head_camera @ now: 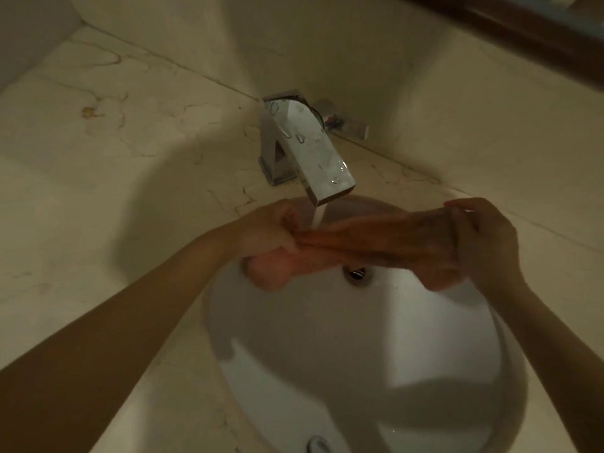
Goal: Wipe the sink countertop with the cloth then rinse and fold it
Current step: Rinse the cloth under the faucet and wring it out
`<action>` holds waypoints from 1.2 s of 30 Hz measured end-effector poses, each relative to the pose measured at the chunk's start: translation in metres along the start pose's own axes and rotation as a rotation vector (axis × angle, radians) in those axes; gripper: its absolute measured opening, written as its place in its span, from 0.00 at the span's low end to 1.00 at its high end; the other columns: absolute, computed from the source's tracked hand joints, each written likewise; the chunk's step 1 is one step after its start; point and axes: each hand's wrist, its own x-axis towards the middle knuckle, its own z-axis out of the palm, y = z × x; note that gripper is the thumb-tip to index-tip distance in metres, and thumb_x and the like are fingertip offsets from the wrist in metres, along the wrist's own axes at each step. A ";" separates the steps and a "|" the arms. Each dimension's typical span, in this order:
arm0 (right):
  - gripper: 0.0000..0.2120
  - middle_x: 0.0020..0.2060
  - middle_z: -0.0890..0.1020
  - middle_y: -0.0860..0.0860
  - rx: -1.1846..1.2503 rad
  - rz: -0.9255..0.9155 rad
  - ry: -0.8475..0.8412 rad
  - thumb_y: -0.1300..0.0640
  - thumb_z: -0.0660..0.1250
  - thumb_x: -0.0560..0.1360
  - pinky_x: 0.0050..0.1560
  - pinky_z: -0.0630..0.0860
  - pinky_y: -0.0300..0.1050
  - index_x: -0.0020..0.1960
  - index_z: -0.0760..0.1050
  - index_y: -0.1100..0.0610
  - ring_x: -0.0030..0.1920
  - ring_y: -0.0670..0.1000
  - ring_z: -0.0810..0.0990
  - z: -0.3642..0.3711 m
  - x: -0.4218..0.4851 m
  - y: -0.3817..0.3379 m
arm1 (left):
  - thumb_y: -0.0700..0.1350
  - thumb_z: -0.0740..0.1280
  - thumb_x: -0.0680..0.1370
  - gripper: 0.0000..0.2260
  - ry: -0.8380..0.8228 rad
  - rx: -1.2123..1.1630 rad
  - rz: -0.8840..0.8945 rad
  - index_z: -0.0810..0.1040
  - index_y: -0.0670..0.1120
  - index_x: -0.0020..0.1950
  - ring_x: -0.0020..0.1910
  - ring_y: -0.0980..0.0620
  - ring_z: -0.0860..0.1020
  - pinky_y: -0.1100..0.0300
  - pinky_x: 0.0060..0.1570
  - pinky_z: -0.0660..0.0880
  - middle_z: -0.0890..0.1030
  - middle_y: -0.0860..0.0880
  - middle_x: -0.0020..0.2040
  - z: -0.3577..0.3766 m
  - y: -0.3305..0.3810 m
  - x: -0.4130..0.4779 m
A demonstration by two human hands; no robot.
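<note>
Fingers of both the left hand [268,230] and right hand [487,237] clench the cloth [376,243], its bunched ends hidden.

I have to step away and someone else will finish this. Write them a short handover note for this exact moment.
Left hand: gripping one end of the cloth.
Right hand: gripping the other end.
The cloth is stretched over the sink, under water running from the faucet.
Done: rinse under way; whether the countertop wipe is finished cannot be told, a brownish stain shows.
Left: finish rinsing, shut off water, fold.
</note>
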 end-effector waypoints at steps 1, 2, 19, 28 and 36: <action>0.10 0.50 0.81 0.57 0.111 0.058 -0.010 0.59 0.59 0.78 0.32 0.66 0.22 0.55 0.78 0.56 0.41 0.48 0.76 0.000 -0.001 -0.002 | 0.36 0.67 0.61 0.12 0.003 -0.076 -0.005 0.70 0.47 0.40 0.35 0.58 0.72 0.69 0.33 0.69 0.73 0.52 0.36 0.005 0.002 0.001; 0.09 0.49 0.82 0.57 0.257 0.141 -0.053 0.56 0.61 0.78 0.30 0.70 0.24 0.54 0.77 0.54 0.37 0.46 0.79 -0.001 -0.003 -0.006 | 0.37 0.64 0.58 0.11 0.015 -0.130 -0.006 0.70 0.43 0.39 0.33 0.56 0.72 0.65 0.35 0.69 0.72 0.48 0.35 0.009 0.002 0.002; 0.11 0.33 0.71 0.56 1.087 0.473 -0.735 0.59 0.57 0.78 0.34 0.62 0.45 0.47 0.76 0.64 0.32 0.54 0.68 0.065 -0.028 -0.052 | 0.69 0.71 0.57 0.26 0.169 0.459 0.208 0.77 0.57 0.49 0.42 0.63 0.80 0.60 0.42 0.76 0.82 0.58 0.41 0.029 -0.008 0.002; 0.18 0.44 0.78 0.55 1.453 0.662 -0.469 0.72 0.63 0.62 0.43 0.76 0.45 0.44 0.69 0.52 0.42 0.52 0.80 0.043 0.002 -0.048 | 0.44 0.73 0.64 0.11 -0.062 0.108 -0.066 0.77 0.56 0.41 0.41 0.54 0.80 0.61 0.40 0.74 0.81 0.54 0.39 0.029 -0.020 0.008; 0.26 0.59 0.77 0.60 0.568 0.381 -0.660 0.70 0.67 0.71 0.40 0.79 0.40 0.65 0.68 0.52 0.46 0.52 0.82 0.037 -0.018 -0.002 | 0.54 0.68 0.62 0.08 0.133 0.015 0.065 0.76 0.65 0.39 0.42 0.56 0.80 0.53 0.50 0.75 0.82 0.59 0.36 0.021 0.008 0.014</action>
